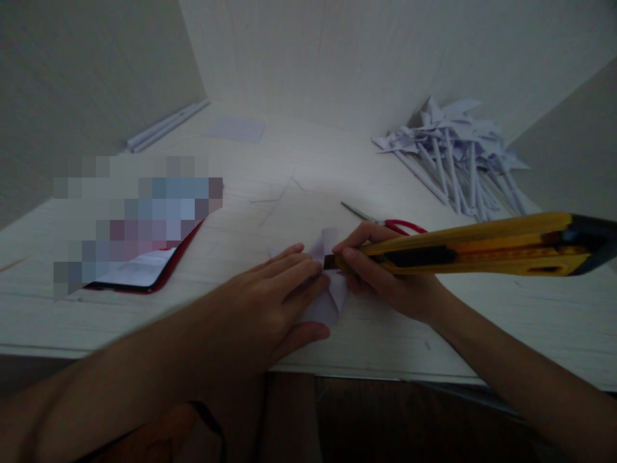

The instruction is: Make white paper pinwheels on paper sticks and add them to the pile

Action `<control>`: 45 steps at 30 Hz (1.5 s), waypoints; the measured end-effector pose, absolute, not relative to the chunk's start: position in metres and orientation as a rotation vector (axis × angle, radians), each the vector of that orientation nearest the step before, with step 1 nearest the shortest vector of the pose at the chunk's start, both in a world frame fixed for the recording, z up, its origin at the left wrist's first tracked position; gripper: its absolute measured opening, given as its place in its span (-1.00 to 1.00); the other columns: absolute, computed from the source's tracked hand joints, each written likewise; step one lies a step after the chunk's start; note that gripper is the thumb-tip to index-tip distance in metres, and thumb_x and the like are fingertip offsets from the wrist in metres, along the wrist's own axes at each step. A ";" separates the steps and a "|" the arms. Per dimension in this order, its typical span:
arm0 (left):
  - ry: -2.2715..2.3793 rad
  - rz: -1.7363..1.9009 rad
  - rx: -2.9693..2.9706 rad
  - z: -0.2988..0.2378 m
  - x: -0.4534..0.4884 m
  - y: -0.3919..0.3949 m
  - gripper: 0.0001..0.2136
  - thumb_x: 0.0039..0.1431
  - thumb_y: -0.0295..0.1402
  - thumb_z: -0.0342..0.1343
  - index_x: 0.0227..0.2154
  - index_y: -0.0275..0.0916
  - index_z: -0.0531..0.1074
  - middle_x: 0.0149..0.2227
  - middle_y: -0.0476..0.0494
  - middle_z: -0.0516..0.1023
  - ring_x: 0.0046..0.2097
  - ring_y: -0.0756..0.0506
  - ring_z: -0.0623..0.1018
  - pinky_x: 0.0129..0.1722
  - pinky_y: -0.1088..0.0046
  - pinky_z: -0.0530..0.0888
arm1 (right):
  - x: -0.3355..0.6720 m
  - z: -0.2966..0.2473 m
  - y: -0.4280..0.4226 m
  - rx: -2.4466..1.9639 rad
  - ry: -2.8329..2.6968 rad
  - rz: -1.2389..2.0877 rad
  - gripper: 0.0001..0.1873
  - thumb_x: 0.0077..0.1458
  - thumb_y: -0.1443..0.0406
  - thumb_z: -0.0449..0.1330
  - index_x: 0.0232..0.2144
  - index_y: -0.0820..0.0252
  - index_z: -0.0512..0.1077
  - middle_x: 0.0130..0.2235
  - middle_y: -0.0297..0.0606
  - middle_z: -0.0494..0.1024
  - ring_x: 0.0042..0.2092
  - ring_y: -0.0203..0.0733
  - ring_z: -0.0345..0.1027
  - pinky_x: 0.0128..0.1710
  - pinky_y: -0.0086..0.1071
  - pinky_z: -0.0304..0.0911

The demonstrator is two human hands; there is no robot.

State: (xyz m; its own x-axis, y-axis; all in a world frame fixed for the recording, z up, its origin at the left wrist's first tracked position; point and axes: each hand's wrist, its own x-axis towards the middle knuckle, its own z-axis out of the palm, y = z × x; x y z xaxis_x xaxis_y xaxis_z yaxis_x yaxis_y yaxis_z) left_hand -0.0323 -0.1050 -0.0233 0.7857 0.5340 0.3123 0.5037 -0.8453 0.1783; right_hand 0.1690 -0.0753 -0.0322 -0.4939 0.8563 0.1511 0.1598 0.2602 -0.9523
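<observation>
Near the front edge of the tabletop [395, 347], the left hand [274, 283], thumb spread apart, presses the folded paper [321, 312]. The right hand [385, 276] grips the knife [482, 247], its tip just beside the left fingertips. A slip could perhaps cut them, or tear the paper.

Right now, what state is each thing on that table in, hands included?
Left hand: spread, pressing down
Folded paper: partly under the left hand
Right hand: closed around the cutter
Yellow cutter: held, tip at the paper
Scissors: lying down, partly hidden
Phone: screen lit, partly pixelated
Paper sheet: flat
Paper rolls: rolled
Paper-and-stick pile: heaped
</observation>
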 end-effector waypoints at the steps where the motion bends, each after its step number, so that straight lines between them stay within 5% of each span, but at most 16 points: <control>1: 0.843 0.545 2.885 -0.024 -0.032 -0.105 -0.69 0.24 -0.26 -0.19 -0.14 -0.28 0.37 -0.10 -0.16 0.43 0.02 -0.09 0.37 0.11 0.31 0.27 | 0.169 -0.032 -0.075 -0.921 -1.842 1.269 -0.87 0.11 0.25 0.08 -0.39 0.21 0.30 -0.60 -0.46 0.29 -0.59 -0.46 0.17 -0.65 -0.57 0.06; 10: 0.822 0.534 2.900 -0.027 -0.033 -0.105 -0.61 0.27 -0.24 -0.28 -0.10 -0.37 0.35 -0.07 -0.24 0.41 0.04 -0.13 0.35 0.13 0.26 0.24 | 0.170 -0.032 -0.075 -0.930 -1.801 1.226 -0.89 0.10 0.27 0.09 -0.41 0.22 0.31 -0.61 -0.46 0.29 -0.60 -0.47 0.17 -0.66 -0.58 0.08; 27: 0.845 0.539 2.943 -0.026 -0.032 -0.105 -0.73 0.22 -0.31 -0.12 -0.11 -0.28 0.36 -0.09 -0.16 0.43 0.05 -0.11 0.35 0.12 0.27 0.26 | 0.169 -0.034 -0.076 -0.947 -1.857 1.198 -0.91 0.10 0.29 0.08 -0.40 0.21 0.32 -0.60 -0.46 0.30 -0.58 -0.46 0.18 -0.65 -0.59 0.06; 45: 0.818 0.560 2.890 -0.027 -0.032 -0.105 -0.62 0.27 -0.24 -0.28 -0.10 -0.33 0.35 -0.09 -0.20 0.43 0.03 -0.12 0.36 0.12 0.24 0.25 | 0.170 -0.034 -0.073 -0.953 -1.775 1.309 -0.88 0.11 0.26 0.08 -0.41 0.20 0.28 -0.63 -0.48 0.28 -0.61 -0.47 0.16 -0.67 -0.60 0.04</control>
